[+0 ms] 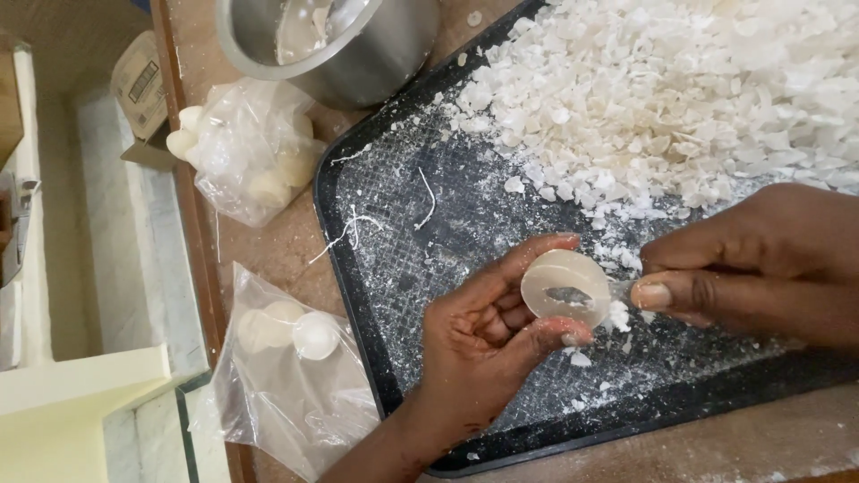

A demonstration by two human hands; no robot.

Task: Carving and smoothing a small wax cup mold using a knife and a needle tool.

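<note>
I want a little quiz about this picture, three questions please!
1. True or false: the wax disc is held in the left hand.
2. What does the right hand press into the disc: A a spoon, B a metal blade, C a brush?
3. Where is the big pile of white flakes?

Key: 1 true. 2 B. 3 On the black tray, at its far end, near the steel pot.

The steel pot (331, 45) is cut off above; its contents look blurred.
</note>
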